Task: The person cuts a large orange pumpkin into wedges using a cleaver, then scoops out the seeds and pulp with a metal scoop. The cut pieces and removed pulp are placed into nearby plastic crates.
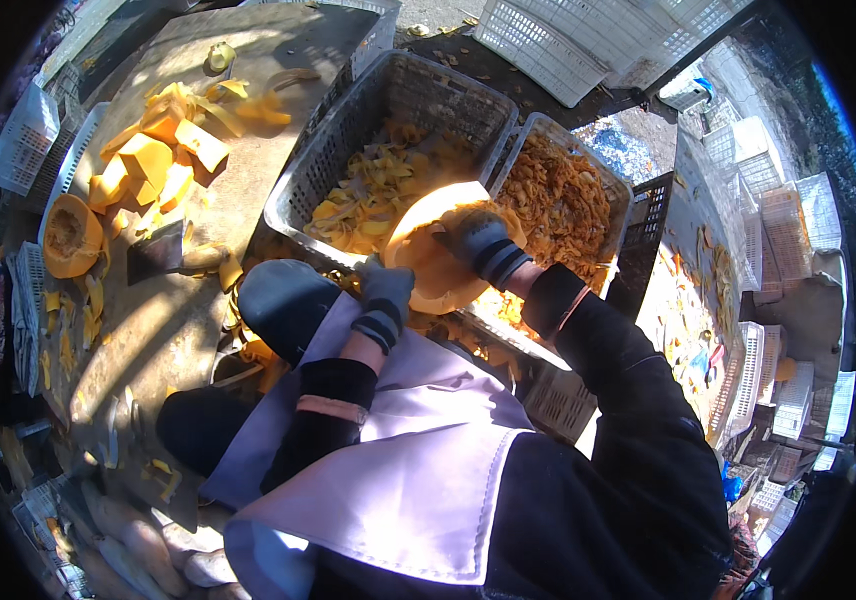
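A large hollowed pumpkin piece (428, 255) is tilted over the near rims of two crates. My left hand (387, 289), in a grey glove with dark stripes, grips its lower left edge. Inside its hollow is my right hand (479, 234), gloved alike, with the fingers hidden against the orange pulp; whether it holds a tool cannot be told. Yellow peelings lie in the left plastic crate (439, 67). Stringy orange pulp and seeds (559, 199) fill the right crate.
On the wooden board (248, 180) at left lie cut pumpkin chunks (147, 161), a pumpkin half (72, 236) and a broad-bladed cleaver (156, 253). Whole long squashes (143, 551) lie at bottom left. White crates (540, 45) stand at the top, with more at right beside a scrap-strewn board (687, 300).
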Demonstrator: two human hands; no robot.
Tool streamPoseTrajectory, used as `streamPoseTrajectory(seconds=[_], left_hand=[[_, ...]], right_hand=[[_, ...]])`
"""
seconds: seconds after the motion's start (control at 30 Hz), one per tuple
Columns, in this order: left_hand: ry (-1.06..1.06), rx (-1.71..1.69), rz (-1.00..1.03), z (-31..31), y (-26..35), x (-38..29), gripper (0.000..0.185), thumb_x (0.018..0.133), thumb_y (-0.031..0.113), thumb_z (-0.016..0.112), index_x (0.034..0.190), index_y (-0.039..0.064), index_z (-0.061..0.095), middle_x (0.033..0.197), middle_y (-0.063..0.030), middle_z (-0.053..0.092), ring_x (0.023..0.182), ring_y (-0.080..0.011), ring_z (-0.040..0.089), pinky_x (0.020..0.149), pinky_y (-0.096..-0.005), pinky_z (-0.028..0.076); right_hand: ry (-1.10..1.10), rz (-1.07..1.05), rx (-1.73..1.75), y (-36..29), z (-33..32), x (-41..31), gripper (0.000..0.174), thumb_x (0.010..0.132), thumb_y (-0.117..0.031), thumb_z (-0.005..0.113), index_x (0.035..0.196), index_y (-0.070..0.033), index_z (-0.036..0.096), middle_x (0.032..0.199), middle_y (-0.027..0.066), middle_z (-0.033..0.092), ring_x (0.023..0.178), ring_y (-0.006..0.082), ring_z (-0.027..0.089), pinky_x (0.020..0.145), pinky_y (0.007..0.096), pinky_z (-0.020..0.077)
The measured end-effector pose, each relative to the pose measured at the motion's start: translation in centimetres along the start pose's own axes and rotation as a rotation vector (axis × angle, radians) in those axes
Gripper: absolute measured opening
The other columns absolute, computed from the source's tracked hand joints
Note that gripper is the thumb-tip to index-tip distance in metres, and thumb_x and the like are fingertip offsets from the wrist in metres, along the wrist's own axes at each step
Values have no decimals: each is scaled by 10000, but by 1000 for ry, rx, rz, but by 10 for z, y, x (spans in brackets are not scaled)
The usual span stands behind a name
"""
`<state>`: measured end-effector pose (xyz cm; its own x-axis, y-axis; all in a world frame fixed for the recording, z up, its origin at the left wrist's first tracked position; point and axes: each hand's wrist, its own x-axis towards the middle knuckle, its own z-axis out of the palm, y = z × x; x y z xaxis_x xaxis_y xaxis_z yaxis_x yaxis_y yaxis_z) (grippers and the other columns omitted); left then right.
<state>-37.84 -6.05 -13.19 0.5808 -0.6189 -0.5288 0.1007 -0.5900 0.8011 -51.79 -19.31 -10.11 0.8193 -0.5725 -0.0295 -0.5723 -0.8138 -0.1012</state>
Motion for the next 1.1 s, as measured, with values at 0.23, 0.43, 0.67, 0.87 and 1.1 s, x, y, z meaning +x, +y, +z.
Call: streamPoseTrajectory(seconds=[0.23, 0.43, 0.67, 0.87, 1.1], left_hand=[[11, -95, 14, -6, 8, -10, 522, 682, 76, 607, 1185, -31, 524, 1050, -212, 638, 971, -346, 637, 840, -376, 505], [6, -13, 99, -5, 5, -8, 638, 692, 108, 602, 1306, -6, 471, 1081, -212, 623, 1019, -359, 613, 901, -386, 484], [-64, 138, 10, -7, 8, -6, 679, 707, 140, 608, 1341, -23, 427, 1247, -241, 524, 1121, -356, 550, 955, -388, 452], [187, 87, 196, -2, -2, -4, 544, 672, 145, 632, 1200, 51, 541, 975, -161, 643, 846, -288, 654, 738, -350, 525], [55, -87, 3, -7, 7, -2, 541, 670, 85, 644, 1191, -1, 528, 964, -158, 651, 891, -288, 646, 800, -338, 509]], right_hand=[[90, 439, 270, 77, -46, -17, 442, 908, -457, 538, 1023, -44, 650, 951, 228, 673, 932, 406, 637, 803, 476, 494], [-366, 143, 394, -44, -48, 2, 463, 859, -447, 521, 1042, -48, 667, 1048, 233, 660, 999, 381, 629, 870, 449, 484], [-153, 366, 46, 15, -31, 5, 425, 842, -406, 545, 966, -28, 696, 940, 216, 686, 881, 389, 660, 780, 451, 520], [-299, 131, 295, -20, -33, 17, 464, 867, -452, 528, 935, -17, 675, 949, 210, 685, 915, 394, 652, 822, 462, 501], [-134, 61, 201, -11, -70, 10, 450, 941, -445, 467, 1006, -35, 642, 991, 216, 662, 993, 378, 618, 839, 448, 488]])
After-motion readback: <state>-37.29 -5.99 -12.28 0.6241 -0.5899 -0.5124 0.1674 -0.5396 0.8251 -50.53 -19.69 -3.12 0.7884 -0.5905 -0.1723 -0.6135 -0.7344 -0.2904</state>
